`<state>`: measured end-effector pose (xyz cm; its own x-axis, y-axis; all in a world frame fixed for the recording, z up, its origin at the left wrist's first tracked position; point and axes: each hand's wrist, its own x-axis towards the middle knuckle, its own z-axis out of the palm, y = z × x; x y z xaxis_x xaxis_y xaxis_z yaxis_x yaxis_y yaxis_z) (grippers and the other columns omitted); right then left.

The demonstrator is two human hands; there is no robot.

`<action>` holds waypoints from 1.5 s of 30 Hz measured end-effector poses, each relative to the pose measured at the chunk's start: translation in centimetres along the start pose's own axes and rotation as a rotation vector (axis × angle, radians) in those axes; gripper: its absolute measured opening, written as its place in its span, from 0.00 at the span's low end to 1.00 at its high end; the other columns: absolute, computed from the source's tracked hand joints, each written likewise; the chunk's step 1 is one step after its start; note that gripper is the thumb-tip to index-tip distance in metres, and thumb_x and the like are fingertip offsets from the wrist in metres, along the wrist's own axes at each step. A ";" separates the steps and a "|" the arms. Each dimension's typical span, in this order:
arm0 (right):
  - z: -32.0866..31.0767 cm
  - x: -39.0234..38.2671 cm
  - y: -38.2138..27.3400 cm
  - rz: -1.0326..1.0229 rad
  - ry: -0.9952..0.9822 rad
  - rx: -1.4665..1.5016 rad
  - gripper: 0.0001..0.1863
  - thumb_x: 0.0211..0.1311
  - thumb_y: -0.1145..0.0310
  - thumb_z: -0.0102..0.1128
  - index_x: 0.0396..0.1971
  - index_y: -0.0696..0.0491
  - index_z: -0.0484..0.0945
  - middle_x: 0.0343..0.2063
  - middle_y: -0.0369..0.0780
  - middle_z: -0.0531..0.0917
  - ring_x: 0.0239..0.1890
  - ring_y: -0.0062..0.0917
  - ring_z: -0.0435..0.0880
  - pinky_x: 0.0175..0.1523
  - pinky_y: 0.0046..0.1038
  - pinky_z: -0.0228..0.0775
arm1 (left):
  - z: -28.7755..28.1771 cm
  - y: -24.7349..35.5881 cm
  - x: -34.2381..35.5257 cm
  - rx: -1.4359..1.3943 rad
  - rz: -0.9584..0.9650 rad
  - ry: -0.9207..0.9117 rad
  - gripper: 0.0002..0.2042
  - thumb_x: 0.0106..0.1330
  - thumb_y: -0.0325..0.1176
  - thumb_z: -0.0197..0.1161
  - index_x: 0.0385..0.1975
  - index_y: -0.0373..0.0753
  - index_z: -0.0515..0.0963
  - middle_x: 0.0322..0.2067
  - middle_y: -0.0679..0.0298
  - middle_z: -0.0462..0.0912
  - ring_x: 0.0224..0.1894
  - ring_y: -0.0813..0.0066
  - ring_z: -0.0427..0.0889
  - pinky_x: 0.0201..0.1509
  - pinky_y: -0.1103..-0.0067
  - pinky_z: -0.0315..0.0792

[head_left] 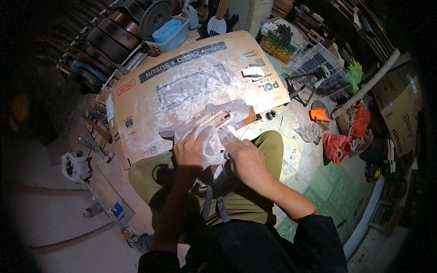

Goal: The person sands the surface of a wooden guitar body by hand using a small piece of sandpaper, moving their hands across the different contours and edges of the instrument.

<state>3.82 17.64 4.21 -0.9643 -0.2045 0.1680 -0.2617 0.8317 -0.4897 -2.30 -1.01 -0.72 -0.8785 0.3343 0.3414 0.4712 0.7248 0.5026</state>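
Note:
A dusty, pale grey angular body [200, 119], which looks like an electric guitar's, lies across my lap and the near edge of a cardboard sheet. It has a routed cavity near its middle and pointed ends. My left hand [190, 148] is closed over its near left part, fingers bent on the surface. My right hand [246, 157] pinches a pale flat piece [230, 135] against the body's near side; whether it is sandpaper I cannot tell. Brown wood [248, 118] shows at the body's right end. The fingers hide part of the near edge.
White dust coats the printed cardboard sheet [145, 107], where a folded white piece [253, 72] lies. Beyond stand a blue tub [169, 34] and guitar bodies. On the right are a wire rack [318, 68], an orange item [320, 114] and a red cloth [337, 148]. A plastic bag [76, 166] lies left.

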 end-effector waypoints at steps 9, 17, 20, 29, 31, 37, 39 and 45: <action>0.3 1.4 2.1 0.172 -0.011 0.035 0.24 0.55 0.78 0.54 0.54 0.52 0.81 0.43 0.48 0.86 0.40 0.45 0.83 0.46 0.43 0.78 | -0.6 0.2 0.4 -0.008 0.035 -0.015 0.29 0.45 0.31 0.71 0.54 0.49 0.82 0.50 0.55 0.84 0.42 0.53 0.87 0.43 0.64 0.80; -0.8 1.7 2.5 0.130 -0.121 -0.132 0.24 0.52 0.79 0.56 0.51 0.52 0.83 0.44 0.47 0.86 0.37 0.45 0.83 0.41 0.40 0.78 | -0.1 -0.4 -0.8 -0.006 0.070 -0.004 0.28 0.45 0.32 0.71 0.53 0.50 0.83 0.51 0.52 0.84 0.42 0.53 0.87 0.43 0.64 0.80; -0.6 0.8 0.8 0.035 -0.072 -0.096 0.24 0.51 0.80 0.56 0.51 0.53 0.83 0.39 0.47 0.87 0.35 0.44 0.82 0.41 0.39 0.78 | 0.4 -0.7 -0.7 0.015 0.050 -0.007 0.27 0.46 0.30 0.69 0.52 0.49 0.83 0.51 0.51 0.84 0.42 0.52 0.87 0.43 0.65 0.80; 1.5 -0.6 0.6 0.015 0.026 0.101 0.33 0.54 0.82 0.52 0.63 0.49 0.77 0.52 0.45 0.84 0.39 0.47 0.82 0.46 0.43 0.77 | -1.3 0.8 1.3 -0.059 -0.011 0.023 0.23 0.49 0.29 0.69 0.50 0.45 0.83 0.47 0.53 0.85 0.42 0.50 0.87 0.43 0.64 0.80; 0.9 0.6 1.1 0.096 0.064 0.114 0.34 0.53 0.83 0.53 0.63 0.49 0.76 0.53 0.44 0.84 0.40 0.47 0.80 0.46 0.43 0.77 | -1.6 1.1 1.8 -0.119 0.022 0.057 0.23 0.50 0.30 0.70 0.51 0.44 0.82 0.46 0.55 0.85 0.42 0.50 0.86 0.43 0.64 0.80; 4.5 0.0 0.9 0.000 0.287 0.205 0.30 0.49 0.84 0.58 0.56 0.51 0.80 0.53 0.42 0.84 0.37 0.45 0.79 0.41 0.42 0.77 | -1.2 0.8 1.8 -0.126 -0.055 0.050 0.25 0.49 0.36 0.74 0.51 0.45 0.82 0.45 0.58 0.86 0.43 0.52 0.87 0.44 0.64 0.79; 3.5 1.0 2.8 0.127 0.237 0.144 0.32 0.47 0.83 0.62 0.58 0.51 0.79 0.57 0.43 0.82 0.41 0.45 0.80 0.47 0.39 0.78 | -1.1 0.9 1.9 -0.075 -0.027 0.034 0.25 0.48 0.37 0.74 0.50 0.45 0.82 0.45 0.58 0.86 0.43 0.53 0.87 0.44 0.64 0.79; 4.9 0.0 1.7 0.062 0.259 0.209 0.35 0.46 0.86 0.59 0.60 0.53 0.77 0.60 0.46 0.80 0.45 0.45 0.80 0.48 0.39 0.76 | -1.0 0.6 2.3 -0.053 -0.056 0.044 0.26 0.49 0.40 0.75 0.51 0.45 0.82 0.44 0.57 0.86 0.41 0.51 0.86 0.43 0.63 0.79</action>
<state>3.18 16.54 -0.80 -0.9435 0.0031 0.3314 -0.2317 0.7089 -0.6662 -3.95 -0.43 1.14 -0.8998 0.2666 0.3454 0.4259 0.7083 0.5629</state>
